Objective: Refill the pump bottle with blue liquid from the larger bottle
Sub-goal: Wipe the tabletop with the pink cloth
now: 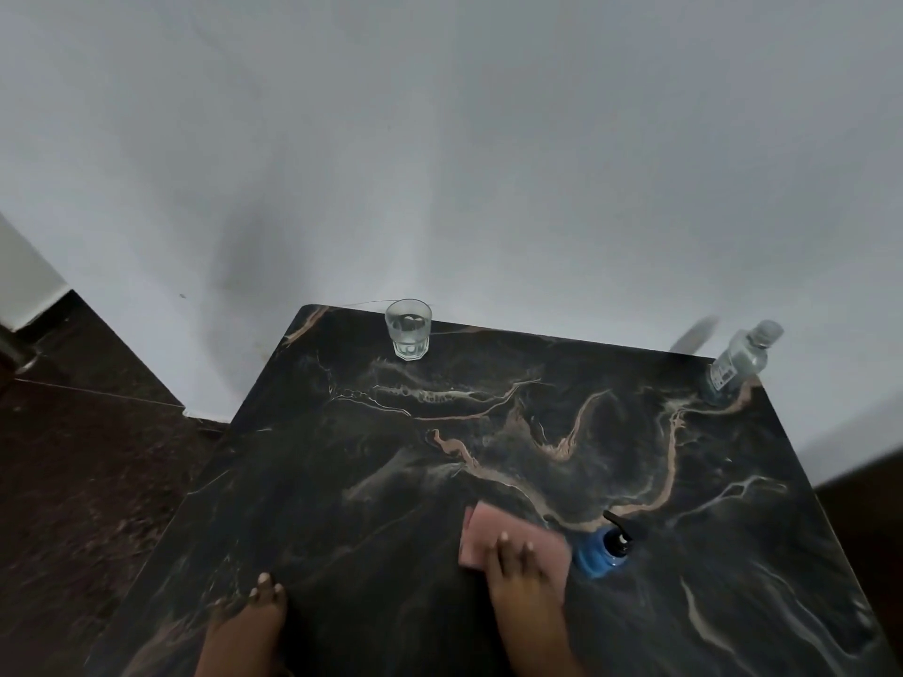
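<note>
A blue pump bottle (602, 554) with a black pump head stands near the front right of the dark marble table (342, 481). My right hand (523, 574) lies flat with straight fingers on a pink cloth (488, 530) just left of the pump bottle. My left hand (254, 608) rests flat on the table at the front left, holding nothing. A clear plastic bottle (740, 361) with a label and a clear cap stands at the far right corner; its contents look pale and clear.
A glass tumbler (408, 328) holding clear liquid stands at the table's far edge, against the white wall. Dark speckled floor lies to the left of the table. The table's left and right edges drop off near both hands' sides.
</note>
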A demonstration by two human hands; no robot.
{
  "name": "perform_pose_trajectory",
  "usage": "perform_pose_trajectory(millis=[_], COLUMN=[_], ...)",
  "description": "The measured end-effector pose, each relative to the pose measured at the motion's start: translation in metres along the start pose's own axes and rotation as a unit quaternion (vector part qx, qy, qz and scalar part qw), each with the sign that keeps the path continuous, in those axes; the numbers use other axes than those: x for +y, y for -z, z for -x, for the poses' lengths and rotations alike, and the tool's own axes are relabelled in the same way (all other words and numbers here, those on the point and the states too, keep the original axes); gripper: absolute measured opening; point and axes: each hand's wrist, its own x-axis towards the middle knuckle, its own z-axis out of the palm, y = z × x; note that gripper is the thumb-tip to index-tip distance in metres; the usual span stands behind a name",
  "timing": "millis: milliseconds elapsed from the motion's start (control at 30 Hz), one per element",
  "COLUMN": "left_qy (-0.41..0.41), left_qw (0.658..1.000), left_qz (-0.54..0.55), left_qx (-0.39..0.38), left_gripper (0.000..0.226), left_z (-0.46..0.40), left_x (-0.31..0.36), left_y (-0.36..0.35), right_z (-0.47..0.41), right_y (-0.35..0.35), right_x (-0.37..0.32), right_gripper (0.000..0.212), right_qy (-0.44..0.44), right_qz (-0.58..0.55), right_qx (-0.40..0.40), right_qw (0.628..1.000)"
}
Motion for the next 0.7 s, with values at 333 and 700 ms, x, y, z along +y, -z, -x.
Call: perform_pose_trajectory(millis=[333, 700], left_qy=[-0.031, -0.003], left_qw=[0.993, 0.991], left_qz=[-0.116, -0.133], left_qx=[0.012, 0.009], left_gripper=[0.099, 0.101], left_z=[0.004, -0.004], left_x=[-0.007, -0.009], left_y=[-0.016, -0.024], right_z=[-0.092, 0.043], right_y=[0.061, -0.007], right_x=[0.022, -0.078], right_gripper=[0.036, 0.045], right_qy=[-0.077, 0.053], right_qz=[-0.052, -0.027], right_qx=[-0.004, -0.057], right_qw=[0.996, 0.997])
